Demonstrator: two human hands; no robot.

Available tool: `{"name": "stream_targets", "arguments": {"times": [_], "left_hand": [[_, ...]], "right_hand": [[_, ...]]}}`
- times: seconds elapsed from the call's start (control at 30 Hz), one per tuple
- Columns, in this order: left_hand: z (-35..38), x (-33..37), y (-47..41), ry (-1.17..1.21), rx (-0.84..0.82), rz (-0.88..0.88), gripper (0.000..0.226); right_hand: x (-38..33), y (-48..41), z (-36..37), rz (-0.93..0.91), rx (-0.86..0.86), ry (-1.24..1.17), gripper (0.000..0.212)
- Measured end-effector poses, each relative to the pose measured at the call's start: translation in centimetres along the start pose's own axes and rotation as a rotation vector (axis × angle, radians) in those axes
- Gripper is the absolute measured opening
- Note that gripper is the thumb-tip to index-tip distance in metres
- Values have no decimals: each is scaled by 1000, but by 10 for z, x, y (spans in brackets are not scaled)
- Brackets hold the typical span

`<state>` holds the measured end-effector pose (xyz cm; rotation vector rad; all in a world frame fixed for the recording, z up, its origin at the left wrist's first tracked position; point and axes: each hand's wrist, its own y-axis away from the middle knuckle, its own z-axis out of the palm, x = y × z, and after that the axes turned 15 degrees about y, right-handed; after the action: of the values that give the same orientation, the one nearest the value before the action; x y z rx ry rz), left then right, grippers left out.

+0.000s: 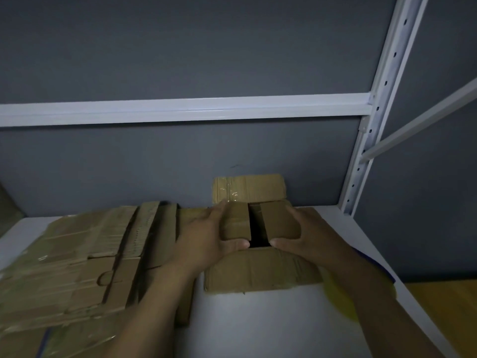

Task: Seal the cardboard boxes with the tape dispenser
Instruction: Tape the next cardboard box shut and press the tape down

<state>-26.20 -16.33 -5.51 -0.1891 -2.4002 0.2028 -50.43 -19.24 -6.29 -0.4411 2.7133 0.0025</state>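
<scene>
Brown cardboard box (260, 270) is sitting on the white shelf (258, 319) by the grey wall (180, 164), the gap between its top flaps running straight away from the person; left hand (204, 241) and right hand (309, 236) are each closing their grip round one flap; flattened cardboard (77, 254) is lying just left.

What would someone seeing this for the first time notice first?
The left hand and right hand grip the top flaps of a small box at the middle of the white shelf, a dark gap open between the flaps. A pile of flattened cardboard lies to its left, and a white beam crosses the grey wall above.
</scene>
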Motion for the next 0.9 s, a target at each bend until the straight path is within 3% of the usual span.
{"name": "stream_targets", "arguments": {"times": [0.13,0.27,0.4,0.6,0.67,0.73,0.8,0.9], "left_hand": [[-2,1,11,49,94,252,75],[-3,0,16,97,141,445,51],[-7,-7,13,109,127,350,32],[-27,-6,21,412,-110,118,36],[-35,-7,24,443,-170,79,53],[-41,-10,28,478,-226,38,81],[-42,-10,31,518,-259,-21,101],[-34,-4,30,467,-313,-46,114]], "right_hand": [[0,4,-3,-94,64,209,80],[-8,-2,-7,-288,-81,256,43],[-16,-8,-9,-283,-121,178,31],[-1,9,-26,-184,183,-223,5],[12,17,-34,-127,133,-457,19],[26,22,-40,-120,20,-615,46],[35,23,-40,-167,-63,-549,70],[33,22,-35,-218,-124,-456,86]]}}
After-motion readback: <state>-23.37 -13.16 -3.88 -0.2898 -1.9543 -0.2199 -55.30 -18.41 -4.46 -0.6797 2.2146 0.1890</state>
